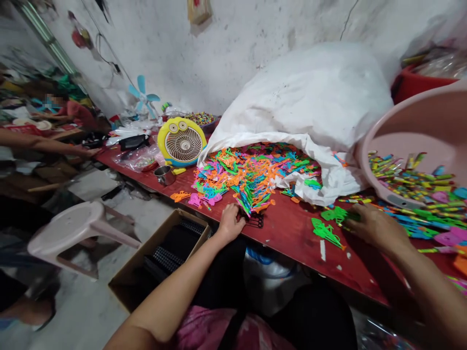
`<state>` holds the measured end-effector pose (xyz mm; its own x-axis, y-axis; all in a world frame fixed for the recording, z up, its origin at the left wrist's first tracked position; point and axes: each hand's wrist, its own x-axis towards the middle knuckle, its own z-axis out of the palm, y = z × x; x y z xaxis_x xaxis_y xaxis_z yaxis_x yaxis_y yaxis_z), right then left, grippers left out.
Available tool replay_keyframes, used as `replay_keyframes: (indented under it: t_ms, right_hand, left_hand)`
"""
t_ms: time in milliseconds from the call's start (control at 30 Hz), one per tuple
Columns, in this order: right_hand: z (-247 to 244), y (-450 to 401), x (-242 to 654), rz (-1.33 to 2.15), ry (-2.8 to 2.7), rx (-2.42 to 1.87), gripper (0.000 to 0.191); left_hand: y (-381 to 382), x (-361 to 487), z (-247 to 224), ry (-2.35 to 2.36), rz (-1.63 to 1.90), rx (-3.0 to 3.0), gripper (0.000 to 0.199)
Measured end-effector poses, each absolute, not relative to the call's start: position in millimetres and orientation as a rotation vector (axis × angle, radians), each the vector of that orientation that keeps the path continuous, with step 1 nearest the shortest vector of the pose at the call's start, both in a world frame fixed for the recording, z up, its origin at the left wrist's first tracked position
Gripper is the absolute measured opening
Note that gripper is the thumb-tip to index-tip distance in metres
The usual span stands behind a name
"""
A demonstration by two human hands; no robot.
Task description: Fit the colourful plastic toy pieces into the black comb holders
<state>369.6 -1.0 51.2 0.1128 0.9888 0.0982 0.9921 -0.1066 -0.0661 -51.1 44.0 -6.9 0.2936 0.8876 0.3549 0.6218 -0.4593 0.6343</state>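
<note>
At the far left, a bare arm of another person (47,144) reaches across the end of the red bench (292,255), and a pink plastic stool (73,235) stands on the floor below. Beside the stool, an open cardboard box (124,277) holds rows of black comb-like strips (171,248). The left grip (229,223) rests curled at the bench edge against a tangled pile of bright plastic parts (251,177), its fingers near a small black piece (254,221); whether it is holding anything cannot be told. The pile spills from a slumped white sack (292,97). The right grip (375,226) reaches, fingers extended, to a green plastic piece (337,215), with another (326,232) just beside it; any hold is unclear. Snagged parts could drag the pile over the edge toward the box, and the sack's slump could push it further. At the right, a tilted pink basin (412,131) could shed its coloured sticks (412,182) if knocked.
</note>
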Motion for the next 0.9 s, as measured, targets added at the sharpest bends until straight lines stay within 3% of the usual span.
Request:
replay_keyframes:
  t_ms: [200, 400, 533, 667, 767, 900]
  right_hand:
    - [73.0, -23.2, 355.2, -0.074, -1.953, -2.062, 0.014]
    - [75.5, -50.5, 337.2, -0.199, -2.021, -2.125, 0.026]
    - [78.4, -65.5, 348.5, -0.139, -2.023, -2.173, 0.031]
    - [84.7, -75.2, 351.3, 0.179, -1.909, -2.024, 0.032]
    - [88.7, -80.9, 326.0, 0.558, -1.764, -1.851, 0.038]
    - [92.4, -89.6, 266.5, 1.044, -1.652, -1.636, 0.041]
  left_hand:
    - [39.7, -53.8, -8.1, 1.343, 1.058, 2.169, 0.025]
    - [5.0, -56.2, -15.2, 1.399, 1.368, 2.031, 0.042]
    - [-26.8, -55.8, -11.7, 1.463, 1.503, 1.995, 0.033]
    - [-53.5, -41.8, 2.4, 1.298, 1.444, 2.022, 0.023]
    - [-62.8, -24.9, 14.2, 1.088, 1.366, 2.2, 0.031]
    - [-60.6, -4.9, 21.9, 1.144, 1.22, 2.636, 0.045]
